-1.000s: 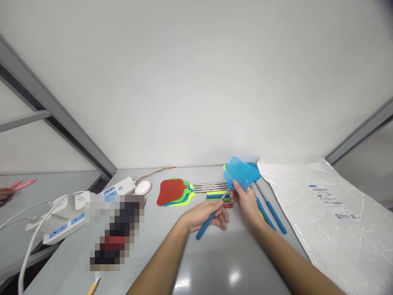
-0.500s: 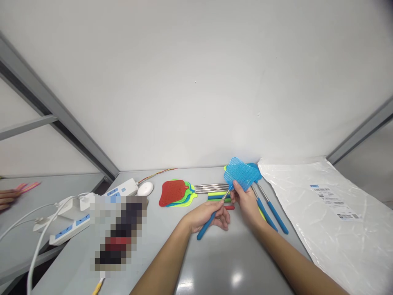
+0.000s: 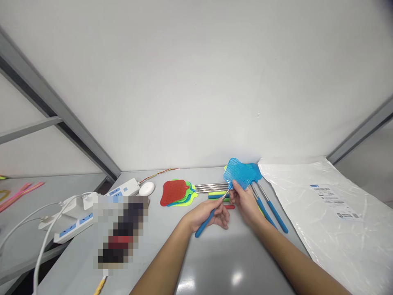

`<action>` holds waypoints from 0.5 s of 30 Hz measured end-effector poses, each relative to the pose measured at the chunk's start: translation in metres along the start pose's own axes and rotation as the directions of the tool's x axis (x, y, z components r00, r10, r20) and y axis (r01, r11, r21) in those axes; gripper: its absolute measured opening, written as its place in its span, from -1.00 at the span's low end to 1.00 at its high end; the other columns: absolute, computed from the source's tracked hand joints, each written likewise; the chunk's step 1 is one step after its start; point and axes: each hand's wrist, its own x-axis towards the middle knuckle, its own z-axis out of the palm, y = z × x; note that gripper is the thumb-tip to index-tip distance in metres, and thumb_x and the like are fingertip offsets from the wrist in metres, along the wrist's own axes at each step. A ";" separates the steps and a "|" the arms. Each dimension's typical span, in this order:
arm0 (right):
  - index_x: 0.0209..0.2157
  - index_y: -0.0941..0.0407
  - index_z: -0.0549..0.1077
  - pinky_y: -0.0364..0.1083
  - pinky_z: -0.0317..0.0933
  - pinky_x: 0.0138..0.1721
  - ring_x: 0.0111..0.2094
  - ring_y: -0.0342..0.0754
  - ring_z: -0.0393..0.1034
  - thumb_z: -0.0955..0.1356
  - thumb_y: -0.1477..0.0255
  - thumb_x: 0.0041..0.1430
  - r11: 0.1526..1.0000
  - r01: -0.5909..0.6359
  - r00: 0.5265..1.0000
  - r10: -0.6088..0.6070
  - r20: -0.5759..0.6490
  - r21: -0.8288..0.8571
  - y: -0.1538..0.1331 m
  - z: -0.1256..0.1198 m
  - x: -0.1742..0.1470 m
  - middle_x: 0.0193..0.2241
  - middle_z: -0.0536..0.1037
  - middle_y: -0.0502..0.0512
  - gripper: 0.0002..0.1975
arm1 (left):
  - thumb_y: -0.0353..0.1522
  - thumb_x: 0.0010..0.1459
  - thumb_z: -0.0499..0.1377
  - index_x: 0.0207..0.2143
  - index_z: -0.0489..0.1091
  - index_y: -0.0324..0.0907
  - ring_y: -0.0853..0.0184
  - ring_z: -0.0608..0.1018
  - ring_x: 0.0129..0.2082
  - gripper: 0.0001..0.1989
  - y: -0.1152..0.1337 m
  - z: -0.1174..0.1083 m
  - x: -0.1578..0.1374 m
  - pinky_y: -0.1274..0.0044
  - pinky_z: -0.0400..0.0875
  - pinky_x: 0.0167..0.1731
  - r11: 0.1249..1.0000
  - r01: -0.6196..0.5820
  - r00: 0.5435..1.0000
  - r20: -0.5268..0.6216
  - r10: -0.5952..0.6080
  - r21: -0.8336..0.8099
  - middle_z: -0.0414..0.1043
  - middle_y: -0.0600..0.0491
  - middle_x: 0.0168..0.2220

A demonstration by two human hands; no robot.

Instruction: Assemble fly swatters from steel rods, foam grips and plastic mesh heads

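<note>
Between my hands is a blue fly swatter (image 3: 233, 169) with a mesh head, a thin metal rod and a blue grip. My left hand (image 3: 207, 215) is closed round the rod near the top of the grip. My right hand (image 3: 242, 198) pinches the base of the head, where it joins the rod. Behind the hands lies a stack of swatters, with a red swatter (image 3: 173, 192) on top of green, blue and yellow ones; their rods and grips run right, partly hidden by my hands. More blue swatters (image 3: 278, 217) lie to the right, their heads partly covered.
A large white plastic mailer (image 3: 331, 241) with a label covers the table's right side. At the left are a white power strip (image 3: 123, 188) with plugs and cables, a round white object (image 3: 146, 188) and a blurred-out item (image 3: 123, 233). Pink strips (image 3: 26, 194) lie on a neighbouring table.
My hands keep their hold on the blue swatter, which has shifted and turned very slightly. A person's hand at the far left has gone out of view, leaving the pink strips on that table.
</note>
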 end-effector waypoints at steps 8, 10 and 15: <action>-0.53 0.11 0.37 -0.16 0.07 -0.60 -0.65 -0.21 0.14 0.38 0.08 0.08 0.999 0.026 1.000 -0.026 -0.003 -0.030 -0.003 0.000 -0.001 -0.68 0.31 -0.09 -0.63 | 0.06 0.16 0.02 -0.62 0.09 -0.19 0.24 0.49 -0.39 -0.45 -0.002 -0.002 0.002 0.26 0.41 -0.25 1.000 0.003 1.000 -0.007 -0.003 -0.011 0.41 -0.07 -0.45; -0.53 0.10 0.37 -0.16 0.08 -0.59 -0.65 -0.20 0.15 0.38 0.09 0.07 0.999 0.031 1.000 -0.031 -0.003 -0.033 -0.004 0.000 -0.002 -0.67 0.32 -0.09 -0.63 | 0.06 0.16 0.02 -0.63 0.09 -0.19 0.25 0.49 -0.39 -0.45 -0.002 -0.002 0.002 0.26 0.41 -0.25 1.000 0.004 1.000 -0.008 -0.004 -0.012 0.40 -0.06 -0.45; -0.54 0.09 0.35 -0.15 0.06 -0.58 -0.65 -0.19 0.15 0.40 0.08 0.04 1.000 0.018 1.000 -0.019 -0.012 -0.024 -0.003 0.000 -0.003 -0.67 0.32 -0.09 -0.62 | 0.04 0.15 0.05 -0.62 0.10 -0.19 0.25 0.49 -0.39 -0.46 0.000 0.001 0.000 0.27 0.40 -0.25 1.000 0.009 1.000 -0.012 -0.009 -0.009 0.40 -0.06 -0.46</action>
